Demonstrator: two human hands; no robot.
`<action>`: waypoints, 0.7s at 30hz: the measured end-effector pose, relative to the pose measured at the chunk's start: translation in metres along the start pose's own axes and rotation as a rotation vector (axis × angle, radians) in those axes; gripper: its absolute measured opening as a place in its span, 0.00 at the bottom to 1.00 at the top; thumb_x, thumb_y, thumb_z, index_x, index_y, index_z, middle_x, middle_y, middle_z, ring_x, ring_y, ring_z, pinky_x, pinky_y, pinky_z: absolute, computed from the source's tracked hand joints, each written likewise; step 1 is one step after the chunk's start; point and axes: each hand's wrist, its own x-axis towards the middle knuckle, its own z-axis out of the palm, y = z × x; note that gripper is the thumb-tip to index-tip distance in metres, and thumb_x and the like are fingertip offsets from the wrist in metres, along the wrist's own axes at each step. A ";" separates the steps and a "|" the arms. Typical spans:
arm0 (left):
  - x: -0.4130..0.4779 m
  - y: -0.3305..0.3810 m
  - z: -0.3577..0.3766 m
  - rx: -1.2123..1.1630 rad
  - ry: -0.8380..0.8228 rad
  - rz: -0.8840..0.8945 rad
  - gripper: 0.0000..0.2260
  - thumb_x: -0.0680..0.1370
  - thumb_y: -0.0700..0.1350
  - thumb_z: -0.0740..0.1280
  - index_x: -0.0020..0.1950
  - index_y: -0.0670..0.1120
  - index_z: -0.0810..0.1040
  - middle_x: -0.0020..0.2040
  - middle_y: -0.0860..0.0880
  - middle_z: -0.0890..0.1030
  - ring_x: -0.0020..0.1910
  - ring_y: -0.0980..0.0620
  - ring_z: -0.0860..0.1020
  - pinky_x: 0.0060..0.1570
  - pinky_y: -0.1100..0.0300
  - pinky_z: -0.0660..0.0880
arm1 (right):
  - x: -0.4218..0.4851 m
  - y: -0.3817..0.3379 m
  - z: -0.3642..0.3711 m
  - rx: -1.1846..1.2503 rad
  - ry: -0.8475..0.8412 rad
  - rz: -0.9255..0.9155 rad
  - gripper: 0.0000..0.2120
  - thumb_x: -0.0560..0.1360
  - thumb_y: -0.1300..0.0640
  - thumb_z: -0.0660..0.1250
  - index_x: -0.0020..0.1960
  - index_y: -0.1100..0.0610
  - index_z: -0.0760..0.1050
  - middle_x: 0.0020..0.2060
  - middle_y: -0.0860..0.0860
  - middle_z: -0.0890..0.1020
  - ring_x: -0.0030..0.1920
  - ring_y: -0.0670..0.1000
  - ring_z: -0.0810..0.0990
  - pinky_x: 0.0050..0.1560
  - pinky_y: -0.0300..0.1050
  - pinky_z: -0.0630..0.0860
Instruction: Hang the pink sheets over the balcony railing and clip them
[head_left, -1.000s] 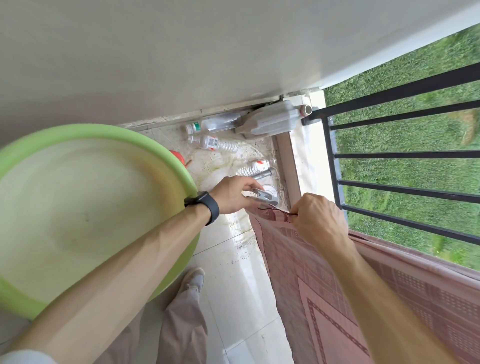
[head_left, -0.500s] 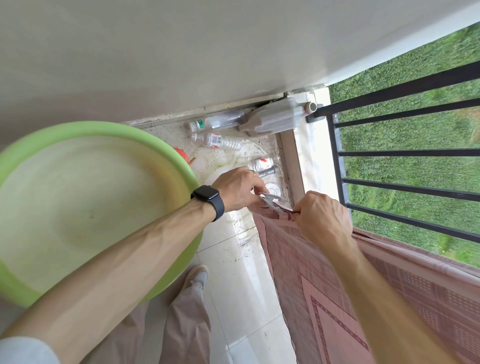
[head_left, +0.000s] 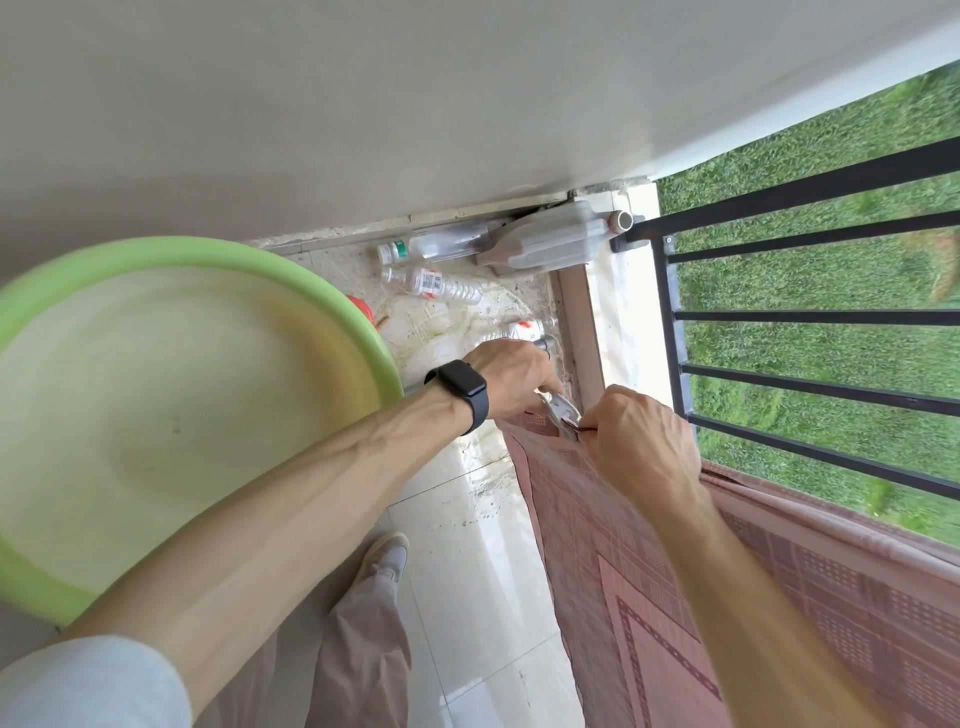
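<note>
Head view: left hand (head_left: 511, 384) fingers grip the clip (head_left: 563, 415). Just beside them, right hand (head_left: 639, 447) fingers pinch the pink sheet (head_left: 649, 571), draped over the railing (head_left: 810, 317). If the clip bites cloth alone, the sheet may slide off.

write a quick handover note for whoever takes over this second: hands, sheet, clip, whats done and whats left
Hands: the left hand holds the grey clip at the end corner of the pink sheet. The right hand pinches the sheet's top edge beside the clip.
Things: the sheet is draped over the railing. The green basin is at the left.
Done: sheet hung.
Left: seat the clip on this corner. Whether it bites yet is unclear.
</note>
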 end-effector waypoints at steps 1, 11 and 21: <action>0.001 0.001 -0.001 0.019 -0.002 0.013 0.15 0.79 0.45 0.66 0.65 0.58 0.79 0.60 0.51 0.80 0.56 0.46 0.78 0.47 0.56 0.75 | 0.000 0.000 0.000 0.011 0.001 0.007 0.08 0.79 0.58 0.67 0.43 0.54 0.83 0.44 0.45 0.81 0.32 0.49 0.78 0.32 0.47 0.78; -0.005 0.000 0.013 0.062 0.030 -0.023 0.21 0.78 0.41 0.63 0.69 0.57 0.74 0.63 0.51 0.78 0.55 0.45 0.78 0.43 0.56 0.74 | -0.003 -0.003 0.006 -0.087 0.038 0.040 0.09 0.79 0.61 0.65 0.43 0.53 0.82 0.41 0.46 0.79 0.35 0.49 0.73 0.28 0.41 0.64; -0.028 0.007 -0.002 0.002 0.071 -0.129 0.25 0.77 0.39 0.63 0.70 0.62 0.70 0.68 0.54 0.74 0.59 0.47 0.77 0.49 0.53 0.77 | -0.021 -0.011 -0.023 -0.027 0.038 -0.098 0.09 0.83 0.55 0.58 0.60 0.52 0.75 0.50 0.50 0.80 0.47 0.51 0.75 0.43 0.44 0.72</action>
